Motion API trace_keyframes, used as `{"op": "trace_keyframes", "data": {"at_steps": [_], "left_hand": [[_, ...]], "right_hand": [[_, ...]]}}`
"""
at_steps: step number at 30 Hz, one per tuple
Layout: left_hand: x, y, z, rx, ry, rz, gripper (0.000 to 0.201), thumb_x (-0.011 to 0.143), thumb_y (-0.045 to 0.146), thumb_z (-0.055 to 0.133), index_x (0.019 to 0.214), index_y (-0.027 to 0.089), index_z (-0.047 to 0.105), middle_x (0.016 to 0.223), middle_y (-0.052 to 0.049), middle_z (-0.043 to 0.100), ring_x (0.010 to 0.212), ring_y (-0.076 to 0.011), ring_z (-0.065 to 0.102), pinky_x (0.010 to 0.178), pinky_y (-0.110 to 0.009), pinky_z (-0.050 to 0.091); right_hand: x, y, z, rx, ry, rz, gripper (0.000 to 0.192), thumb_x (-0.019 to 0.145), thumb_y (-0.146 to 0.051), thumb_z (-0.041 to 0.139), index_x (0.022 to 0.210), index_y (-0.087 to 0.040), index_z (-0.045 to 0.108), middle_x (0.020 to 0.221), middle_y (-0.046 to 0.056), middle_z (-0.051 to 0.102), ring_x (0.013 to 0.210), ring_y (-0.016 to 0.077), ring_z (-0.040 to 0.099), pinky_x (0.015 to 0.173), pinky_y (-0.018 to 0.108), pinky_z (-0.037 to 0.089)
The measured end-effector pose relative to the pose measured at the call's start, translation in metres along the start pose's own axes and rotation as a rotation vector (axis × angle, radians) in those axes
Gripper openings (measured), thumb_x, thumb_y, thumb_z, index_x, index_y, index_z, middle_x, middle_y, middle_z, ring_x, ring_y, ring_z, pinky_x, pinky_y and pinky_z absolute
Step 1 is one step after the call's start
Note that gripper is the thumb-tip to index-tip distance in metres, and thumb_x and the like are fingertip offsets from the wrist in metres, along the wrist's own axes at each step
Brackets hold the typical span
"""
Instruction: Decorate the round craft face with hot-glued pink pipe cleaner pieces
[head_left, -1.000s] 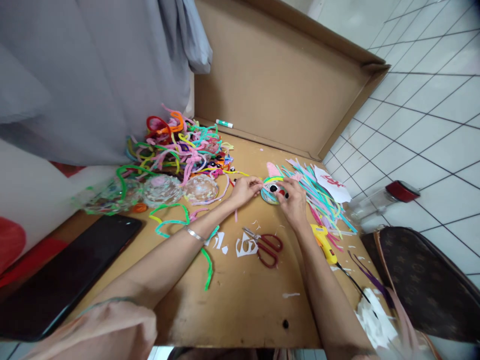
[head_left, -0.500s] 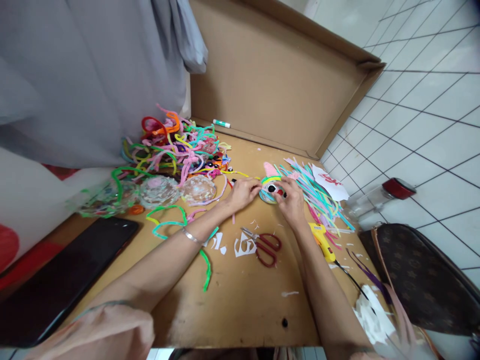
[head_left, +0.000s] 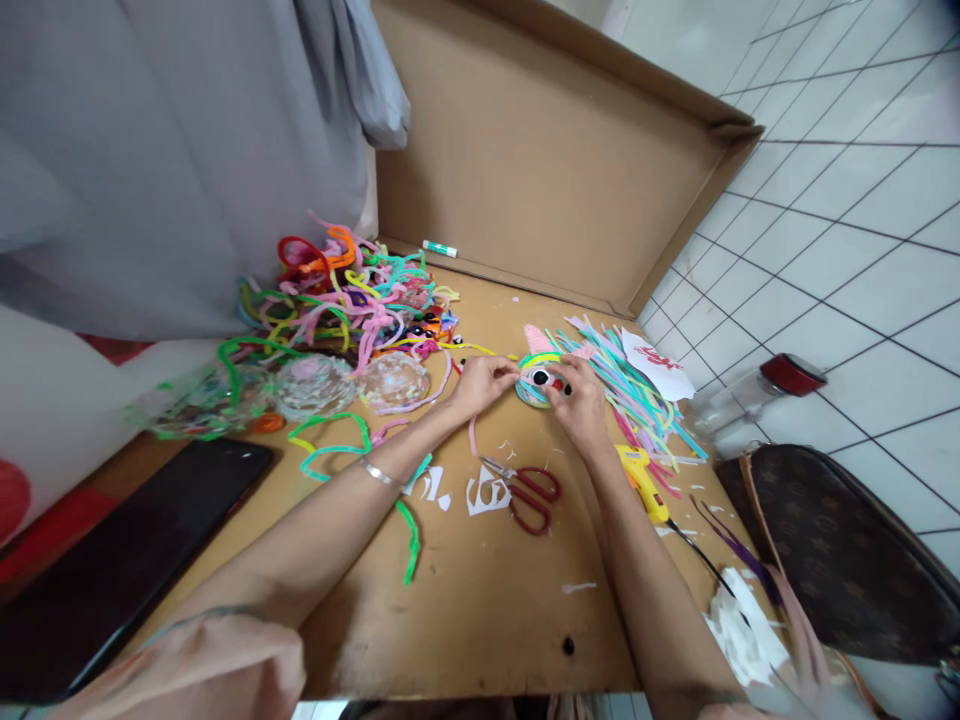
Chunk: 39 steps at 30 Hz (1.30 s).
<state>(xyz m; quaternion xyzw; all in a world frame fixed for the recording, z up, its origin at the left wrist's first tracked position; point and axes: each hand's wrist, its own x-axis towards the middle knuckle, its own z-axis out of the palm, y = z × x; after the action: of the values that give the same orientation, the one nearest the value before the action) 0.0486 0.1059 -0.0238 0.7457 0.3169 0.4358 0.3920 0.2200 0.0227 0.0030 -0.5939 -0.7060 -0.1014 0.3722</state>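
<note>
A small round animal face (head_left: 534, 394) made of pipe cleaners lies on the table, with pink ears, a yellow and green band, black-and-white eyes and a red piece. At its left edge my left hand (head_left: 484, 386) has thumb and fingers pinched together. A thin pink pipe cleaner (head_left: 472, 438) hangs out below that hand and seems to be in its grip. My right hand (head_left: 579, 402) curls over the right side of the face, its fingers closed at the eyes and partly hiding them. Red-handled scissors (head_left: 534, 496) lie nearer to me, beside cut white paper (head_left: 487, 492).
Tangled pipe cleaners (head_left: 352, 285) are heaped at the left, behind round clear pieces (head_left: 315, 384). Straight pipe cleaners (head_left: 630, 375), a yellow glue gun (head_left: 643, 482), a bottle (head_left: 757, 395) and a brown bag (head_left: 847, 550) are at the right. A black phone (head_left: 127, 560) lies left. Cardboard (head_left: 540, 150) stands behind.
Both hands stay at the face with small finger shifts. The pink pipe cleaner below my left hand has swung slightly to the right. The view has shifted a little.
</note>
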Motion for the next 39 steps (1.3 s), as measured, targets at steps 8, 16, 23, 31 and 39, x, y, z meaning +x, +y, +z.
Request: {"op": "trace_keyframes", "data": {"at_steps": [8,16,23,31,39], "left_hand": [[-0.0006,-0.0043,0.0016,-0.038,0.031,-0.008,0.01,0.077,0.021,0.066,0.079,0.014,0.072,0.073,-0.003,0.073,0.067,-0.0141,0.064,0.068,-0.023,0.048],[-0.0005,-0.0069,0.0012,0.038,0.027,0.067,0.013,0.08,0.018,0.064,0.086,0.017,0.075,0.083,-0.005,0.077,0.074,-0.0165,0.067,0.072,-0.026,0.05],[-0.0005,-0.0089,0.0034,0.105,0.048,0.077,0.014,0.081,0.018,0.062,0.087,0.016,0.074,0.08,-0.004,0.075,0.071,-0.0151,0.065,0.071,-0.025,0.047],[-0.0007,-0.0058,0.0038,0.095,0.037,0.07,0.013,0.082,0.018,0.061,0.085,0.015,0.074,0.079,-0.004,0.074,0.07,-0.014,0.063,0.07,-0.024,0.045],[0.0005,-0.0066,0.0031,0.101,0.055,0.071,0.012,0.081,0.017,0.063,0.085,0.016,0.074,0.08,-0.005,0.075,0.071,-0.0146,0.064,0.071,-0.024,0.046]], "right_hand": [[-0.001,-0.0014,0.0,-0.03,0.007,0.006,0.024,0.083,-0.026,0.063,0.105,-0.022,0.072,0.118,0.013,0.064,0.111,0.0282,0.061,0.095,0.046,0.048],[-0.0035,-0.0037,0.0019,-0.012,0.028,0.032,0.025,0.084,-0.026,0.062,0.106,-0.024,0.073,0.118,0.012,0.063,0.112,0.0283,0.059,0.097,0.048,0.047],[-0.0028,-0.0031,0.0036,0.003,0.044,0.046,0.026,0.085,-0.03,0.062,0.108,-0.024,0.071,0.116,0.01,0.064,0.111,0.0276,0.058,0.096,0.046,0.047],[-0.0027,-0.004,0.0025,0.018,0.036,0.049,0.024,0.086,-0.032,0.06,0.107,-0.022,0.067,0.117,0.011,0.067,0.114,0.0279,0.058,0.099,0.046,0.044],[-0.0026,-0.003,0.0012,0.014,0.044,0.035,0.02,0.086,-0.031,0.058,0.1,-0.022,0.07,0.116,0.012,0.066,0.111,0.0272,0.06,0.097,0.046,0.046]]}}
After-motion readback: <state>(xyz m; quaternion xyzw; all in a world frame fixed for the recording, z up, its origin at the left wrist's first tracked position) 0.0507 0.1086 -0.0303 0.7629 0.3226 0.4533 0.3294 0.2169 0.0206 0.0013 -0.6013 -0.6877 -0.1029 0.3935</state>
